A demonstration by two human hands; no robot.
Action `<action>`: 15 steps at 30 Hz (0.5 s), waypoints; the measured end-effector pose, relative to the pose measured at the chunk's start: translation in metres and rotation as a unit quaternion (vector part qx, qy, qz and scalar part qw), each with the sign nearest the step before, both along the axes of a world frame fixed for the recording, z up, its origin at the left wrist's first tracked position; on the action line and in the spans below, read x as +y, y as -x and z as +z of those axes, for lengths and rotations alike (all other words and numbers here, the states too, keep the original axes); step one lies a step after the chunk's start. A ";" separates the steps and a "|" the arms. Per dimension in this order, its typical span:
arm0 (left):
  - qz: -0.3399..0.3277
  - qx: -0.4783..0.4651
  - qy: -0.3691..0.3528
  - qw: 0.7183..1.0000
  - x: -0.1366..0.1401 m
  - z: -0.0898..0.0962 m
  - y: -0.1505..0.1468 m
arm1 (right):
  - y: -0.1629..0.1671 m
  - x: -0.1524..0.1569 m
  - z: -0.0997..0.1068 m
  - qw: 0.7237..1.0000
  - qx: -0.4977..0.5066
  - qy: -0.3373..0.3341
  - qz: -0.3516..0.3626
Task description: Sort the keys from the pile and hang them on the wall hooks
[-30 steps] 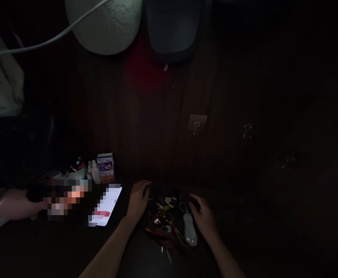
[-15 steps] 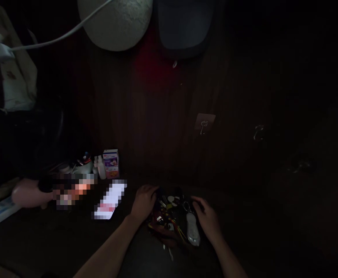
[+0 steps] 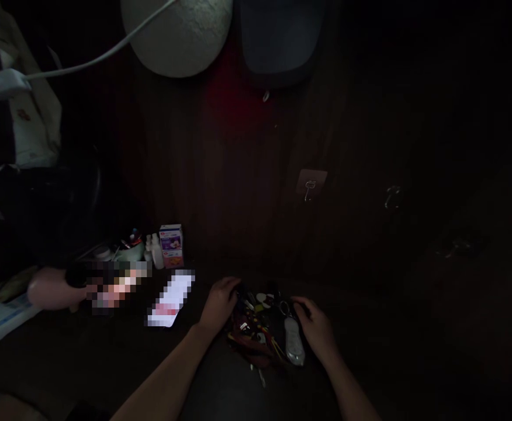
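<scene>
A dark pile of small odds and ends [image 3: 256,339], with cords in red and yellow and several shiny bits, lies on the dark tabletop between my hands. My left hand [image 3: 219,304] rests at the pile's left edge, fingers loosely curved and apart, gripping nothing that I can see. On the other side, my right hand [image 3: 316,327] lies beside the pile with thumb and fingers spread. Nearest to it is a long, pale grey piece with rounded ends [image 3: 294,342]; a metal ring [image 3: 284,307] lies just above. Dim light hides most of the pile's detail.
Left of my hands lies a lit phone [image 3: 170,299], its screen blurred out. Behind it stand a small printed box [image 3: 172,245] and white bottles [image 3: 155,251]. A pink rounded object [image 3: 49,288] is farther left. Two caps [image 3: 179,38] and hooks [image 3: 310,186] hang on the wall.
The whole view has shifted slightly, with things on the left now a little farther right. Both hands keep their places around the pile.
</scene>
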State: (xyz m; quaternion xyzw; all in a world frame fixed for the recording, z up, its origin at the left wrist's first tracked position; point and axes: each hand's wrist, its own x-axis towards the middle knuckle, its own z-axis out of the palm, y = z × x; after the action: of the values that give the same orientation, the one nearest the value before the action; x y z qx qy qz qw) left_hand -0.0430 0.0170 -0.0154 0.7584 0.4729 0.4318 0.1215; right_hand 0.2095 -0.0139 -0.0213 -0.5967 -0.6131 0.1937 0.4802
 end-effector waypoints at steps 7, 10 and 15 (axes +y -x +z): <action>0.002 -0.099 -0.022 0.995 -0.008 0.008 0.000 | 0.001 -0.004 0.000 1.000 0.005 -0.010 -0.005; -0.006 -0.114 -0.028 0.993 -0.012 0.012 -0.003 | 0.001 -0.009 0.003 0.999 -0.019 -0.039 -0.029; -0.071 -0.082 -0.045 0.993 -0.025 0.017 -0.015 | 0.012 -0.023 0.014 0.970 -0.132 -0.196 -0.050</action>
State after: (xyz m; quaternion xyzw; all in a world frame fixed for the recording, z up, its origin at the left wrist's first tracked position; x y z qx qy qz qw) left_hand -0.0275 -0.0080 0.0015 0.7569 0.3862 0.5037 0.1556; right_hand 0.1971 -0.0369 -0.0077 -0.5407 -0.6668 -0.0352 0.5116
